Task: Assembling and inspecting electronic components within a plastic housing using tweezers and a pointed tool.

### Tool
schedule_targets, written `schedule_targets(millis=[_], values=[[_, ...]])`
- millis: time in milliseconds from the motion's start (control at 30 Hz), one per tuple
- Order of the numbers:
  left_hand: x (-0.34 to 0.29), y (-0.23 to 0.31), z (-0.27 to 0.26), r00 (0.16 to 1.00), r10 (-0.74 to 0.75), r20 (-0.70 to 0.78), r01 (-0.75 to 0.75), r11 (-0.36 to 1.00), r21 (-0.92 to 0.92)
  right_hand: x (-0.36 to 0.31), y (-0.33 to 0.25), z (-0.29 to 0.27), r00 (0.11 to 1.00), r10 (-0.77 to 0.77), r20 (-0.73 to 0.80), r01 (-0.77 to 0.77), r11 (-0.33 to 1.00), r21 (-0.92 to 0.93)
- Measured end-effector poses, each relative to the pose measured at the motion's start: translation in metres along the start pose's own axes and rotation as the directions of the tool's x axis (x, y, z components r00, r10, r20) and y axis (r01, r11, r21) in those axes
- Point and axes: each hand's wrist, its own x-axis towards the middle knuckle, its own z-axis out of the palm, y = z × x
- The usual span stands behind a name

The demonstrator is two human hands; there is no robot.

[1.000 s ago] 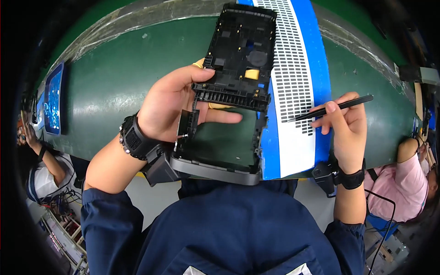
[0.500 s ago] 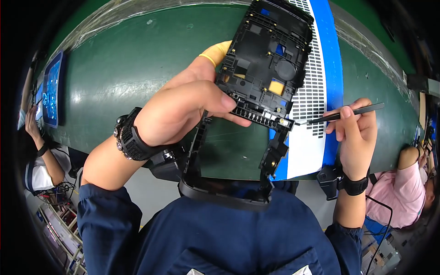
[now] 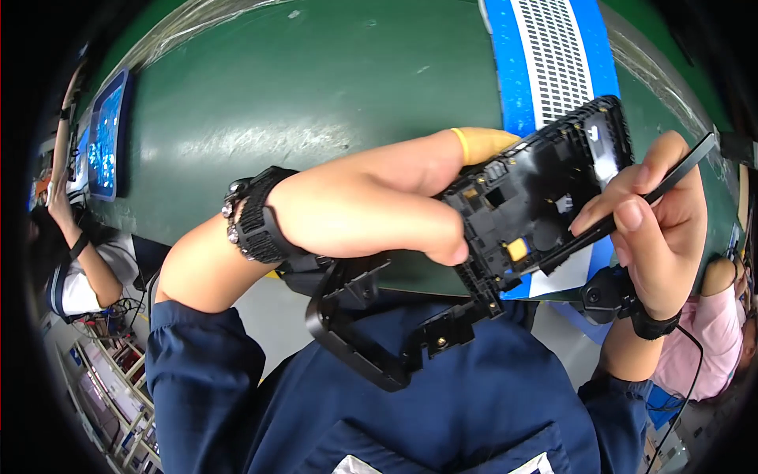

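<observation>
My left hand [image 3: 395, 197] grips a black plastic device housing [image 3: 521, 205] by its near left side, with the thumb on the inner face. A yellow cot covers one fingertip of that hand. Ribs, small brass-coloured inserts and several cut-outs mark the housing, and an open black frame section [image 3: 379, 324] extends from it toward my body. My right hand [image 3: 655, 213] is closed around dark tweezers [image 3: 679, 170], held at a slant over the housing's right side. Its fingers are close to the housing's edge; whether they touch it, I cannot tell. The tweezer tips blend into the black plastic.
On the green tabletop [image 3: 316, 87] lies a blue strip with a white sheet of small black labels [image 3: 553, 47]. A blue tray [image 3: 108, 142] stands at the far left. Other people sit at both sides, one in a pink sleeve [image 3: 707, 340].
The housing has turned clockwise and come down to the right. My right hand has moved up and right, bringing the tweezers over the housing. The label sheet sits further up in view.
</observation>
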Motion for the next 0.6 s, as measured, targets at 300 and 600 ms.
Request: schedule_targets(millis=[300,600], values=[[-0.006,-0.008,-0.003,0.999,0.033,0.039,-0.035,0.998,0.053,0.007,0.005,0.013,0.999,0.045,0.004,-0.045,0.998,-0.033],[-0.005,-0.010,-0.003,0.999,0.029,0.047,-0.032,0.997,0.074,0.008,0.008,0.011,0.996,0.085,0.010,-0.085,0.995,-0.045]])
